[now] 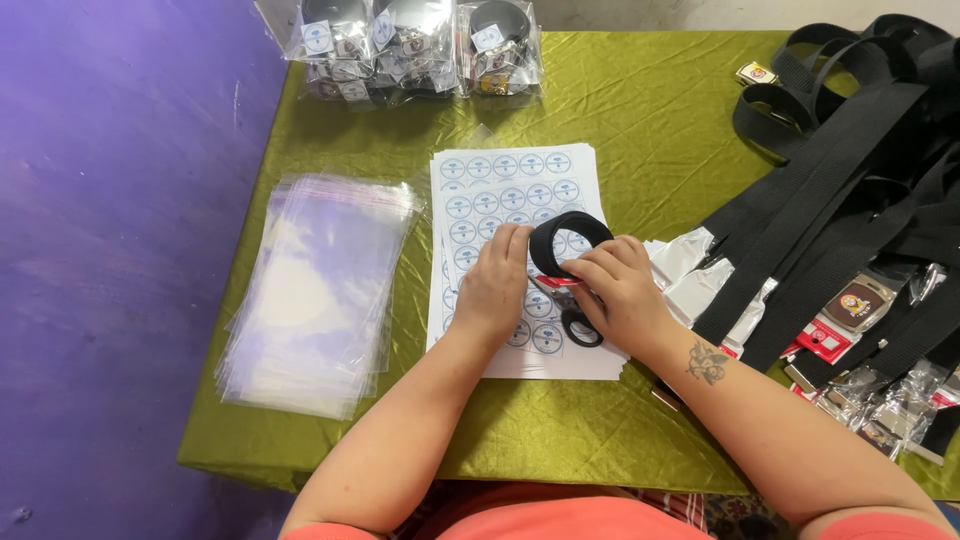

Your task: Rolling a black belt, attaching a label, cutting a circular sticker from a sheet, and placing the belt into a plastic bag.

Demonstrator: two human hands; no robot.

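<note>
Both my hands hold a rolled black belt (pixel 568 236) over a sheet of round white stickers (pixel 505 185) on the green tablecloth. My left hand (pixel 495 285) grips the left side of the coil, fingers curled on it. My right hand (pixel 618 290) presses the coil's right side, thumb and fingers on the strap. A bit of red buckle card (pixel 557 282) shows between the hands. Under my right hand lies a pair of black-handled scissors (pixel 580 328).
A stack of clear plastic bags (pixel 315 290) lies at the left. Bagged rolled belts (pixel 415 45) sit at the table's far edge. Loose black belts (pixel 850 170) with buckles and wrappers (pixel 850 310) pile at the right. A purple floor (pixel 110 250) borders the table's left edge.
</note>
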